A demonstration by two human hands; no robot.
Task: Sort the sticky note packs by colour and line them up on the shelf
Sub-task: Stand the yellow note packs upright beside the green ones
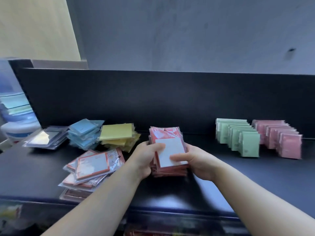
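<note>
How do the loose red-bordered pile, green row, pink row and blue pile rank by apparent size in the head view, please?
Loose red-bordered pile (nearest camera)
Green row and pink row, alike
Blue pile

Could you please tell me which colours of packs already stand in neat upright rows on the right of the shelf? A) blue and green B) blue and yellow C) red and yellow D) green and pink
D: the green packs and pink packs stand upright in two rows on the right, while the blue packs and yellow packs lie in loose piles on the left.
</note>
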